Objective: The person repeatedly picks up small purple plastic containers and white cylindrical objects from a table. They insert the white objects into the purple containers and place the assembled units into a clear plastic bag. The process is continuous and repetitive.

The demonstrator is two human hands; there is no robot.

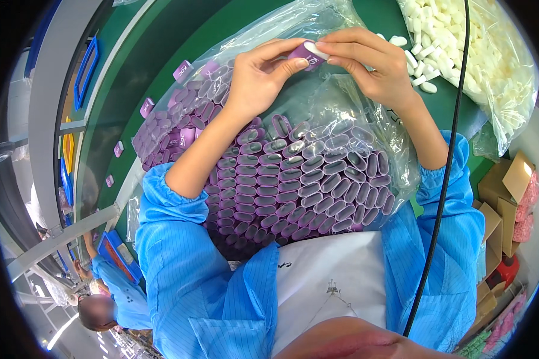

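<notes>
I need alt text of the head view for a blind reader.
A left hand holds a purple shell; the right hand touches a white piece at its end. Rows of purple shells lie nearer the person; a clear bag at right holds white pieces.

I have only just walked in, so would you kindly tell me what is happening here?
A person in a blue jacket has a small purple oval plastic case in the left hand, while fingertips of the right hand touch the smooth white oblong piece at its end. Between the forearms lie many open purple oval shells. To the right, loose white oblong pieces lie beside a full clear plastic bag.
</notes>
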